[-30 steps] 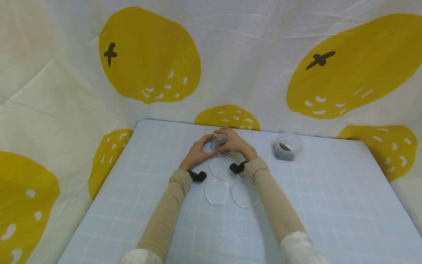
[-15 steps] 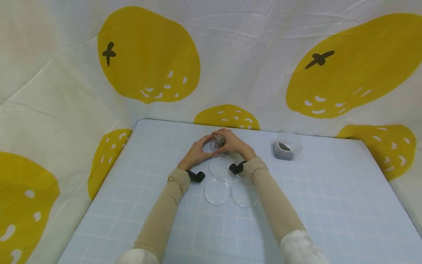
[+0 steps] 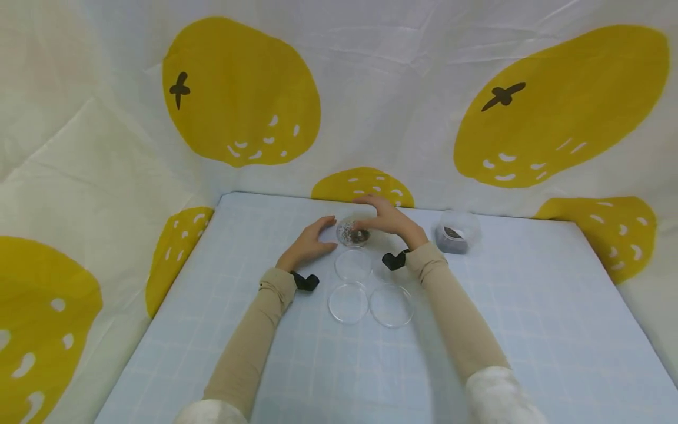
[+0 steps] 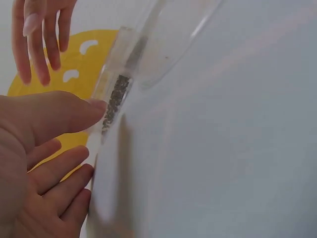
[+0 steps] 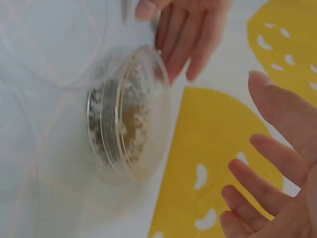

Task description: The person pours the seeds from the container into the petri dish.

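Blue tabletop (image 3: 529,306) bears a dish (image 3: 349,234) (dark grains (image 4: 117,94) inside)

No texts, labels, brands, numbers or signs can be read in any view

Left hand (image 3: 308,244) and right hand (image 3: 391,219) bare, each with a small black angled mount at the wrist, left mount (image 3: 306,282) and right mount (image 3: 394,260). Tan left sleeve (image 3: 249,348) and tan right sleeve (image 3: 459,315): close-fitting, plain, creased at the cuffs. Nearer the body, white left upper cloth (image 3: 212,412) and white right upper cloth (image 3: 502,396), the latter faintly mottled.
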The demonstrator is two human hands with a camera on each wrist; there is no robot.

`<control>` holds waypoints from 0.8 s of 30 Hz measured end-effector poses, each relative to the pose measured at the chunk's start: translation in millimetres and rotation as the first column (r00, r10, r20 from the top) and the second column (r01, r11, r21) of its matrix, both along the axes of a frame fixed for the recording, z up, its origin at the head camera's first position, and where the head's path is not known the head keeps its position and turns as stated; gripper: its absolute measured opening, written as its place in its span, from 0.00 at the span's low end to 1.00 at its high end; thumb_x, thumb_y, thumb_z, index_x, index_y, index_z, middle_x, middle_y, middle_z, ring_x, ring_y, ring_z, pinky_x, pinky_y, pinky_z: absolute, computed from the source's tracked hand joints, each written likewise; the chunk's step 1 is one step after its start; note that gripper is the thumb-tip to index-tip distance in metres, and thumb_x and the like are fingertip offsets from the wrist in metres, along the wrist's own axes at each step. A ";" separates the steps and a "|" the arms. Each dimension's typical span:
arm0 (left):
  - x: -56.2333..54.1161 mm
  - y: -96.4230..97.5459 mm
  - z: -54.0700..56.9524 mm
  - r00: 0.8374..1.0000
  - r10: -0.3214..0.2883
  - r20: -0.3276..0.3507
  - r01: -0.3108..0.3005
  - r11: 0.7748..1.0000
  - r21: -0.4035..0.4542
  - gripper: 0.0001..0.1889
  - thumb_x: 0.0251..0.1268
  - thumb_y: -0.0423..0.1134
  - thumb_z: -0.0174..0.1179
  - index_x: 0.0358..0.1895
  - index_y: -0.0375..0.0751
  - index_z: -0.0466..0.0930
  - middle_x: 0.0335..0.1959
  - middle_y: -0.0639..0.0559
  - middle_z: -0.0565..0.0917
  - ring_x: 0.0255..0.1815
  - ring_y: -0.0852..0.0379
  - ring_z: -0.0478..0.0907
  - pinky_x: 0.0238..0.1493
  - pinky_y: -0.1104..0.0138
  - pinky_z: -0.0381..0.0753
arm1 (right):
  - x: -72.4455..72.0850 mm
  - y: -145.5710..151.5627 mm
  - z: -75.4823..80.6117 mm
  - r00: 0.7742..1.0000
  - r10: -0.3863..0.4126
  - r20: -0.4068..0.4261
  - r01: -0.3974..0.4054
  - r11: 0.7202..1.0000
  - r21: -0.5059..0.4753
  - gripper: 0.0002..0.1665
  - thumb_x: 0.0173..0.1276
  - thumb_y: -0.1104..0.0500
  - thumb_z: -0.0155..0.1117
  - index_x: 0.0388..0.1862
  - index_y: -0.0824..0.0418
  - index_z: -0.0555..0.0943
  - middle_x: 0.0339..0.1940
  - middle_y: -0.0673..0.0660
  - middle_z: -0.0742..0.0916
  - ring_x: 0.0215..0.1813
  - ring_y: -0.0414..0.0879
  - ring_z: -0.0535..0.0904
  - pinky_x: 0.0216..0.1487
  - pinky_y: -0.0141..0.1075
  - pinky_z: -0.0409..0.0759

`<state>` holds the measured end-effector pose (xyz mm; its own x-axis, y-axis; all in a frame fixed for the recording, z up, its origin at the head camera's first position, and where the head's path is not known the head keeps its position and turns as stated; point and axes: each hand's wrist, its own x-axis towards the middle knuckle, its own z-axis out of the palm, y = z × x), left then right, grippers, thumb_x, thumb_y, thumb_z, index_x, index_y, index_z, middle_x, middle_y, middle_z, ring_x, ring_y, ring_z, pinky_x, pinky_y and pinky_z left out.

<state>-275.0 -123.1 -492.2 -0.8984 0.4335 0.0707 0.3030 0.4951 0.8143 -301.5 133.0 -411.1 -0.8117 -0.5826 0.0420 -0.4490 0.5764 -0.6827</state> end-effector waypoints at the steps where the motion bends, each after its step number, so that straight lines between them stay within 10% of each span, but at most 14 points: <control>1: 1.8 -0.8 -0.6 1.000 0.005 0.003 -0.005 1.000 0.008 0.38 0.63 0.36 0.66 0.75 0.38 0.59 0.72 0.47 0.69 0.76 0.50 0.58 0.77 0.58 0.52 | -0.1 3.5 2.2 1.000 0.001 -0.010 -0.001 1.000 -0.005 0.38 0.66 0.53 0.71 0.72 0.63 0.70 0.74 0.63 0.69 0.79 0.61 0.50 0.77 0.58 0.49; 16: 45.4 -6.9 -11.5 0.999 0.053 -0.001 -0.053 0.997 0.061 0.30 0.70 0.44 0.62 0.73 0.47 0.67 0.72 0.51 0.69 0.75 0.53 0.60 0.76 0.57 0.56 | 21.6 97.5 38.7 0.961 -0.213 -0.178 0.190 0.972 -0.135 0.32 0.67 0.60 0.70 0.68 0.63 0.73 0.69 0.62 0.73 0.72 0.59 0.64 0.72 0.59 0.60; 20: 58.9 -5.6 -16.1 0.999 0.043 -0.020 -0.041 0.996 0.079 0.30 0.69 0.46 0.63 0.73 0.48 0.67 0.72 0.53 0.70 0.75 0.54 0.61 0.76 0.57 0.57 | 34.3 130.5 44.9 0.917 -0.353 -0.186 0.312 0.925 -0.219 0.31 0.68 0.60 0.69 0.69 0.61 0.73 0.70 0.60 0.74 0.72 0.57 0.64 0.75 0.56 0.58; 24: 71.9 -2.8 -18.0 0.999 0.023 -0.044 -0.021 0.999 0.030 0.34 0.67 0.51 0.64 0.74 0.48 0.65 0.74 0.51 0.67 0.76 0.51 0.58 0.76 0.54 0.56 | 48.0 158.4 37.8 0.865 -0.485 -0.125 0.393 0.812 -0.432 0.30 0.69 0.65 0.66 0.69 0.65 0.72 0.68 0.63 0.74 0.71 0.54 0.65 0.78 0.43 0.55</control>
<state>-203.1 -126.0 -510.3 -0.9033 0.4109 0.1235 0.3288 0.4779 0.8146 -253.5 291.4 -373.4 -0.9182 -0.0655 0.3908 -0.3748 0.4637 -0.8028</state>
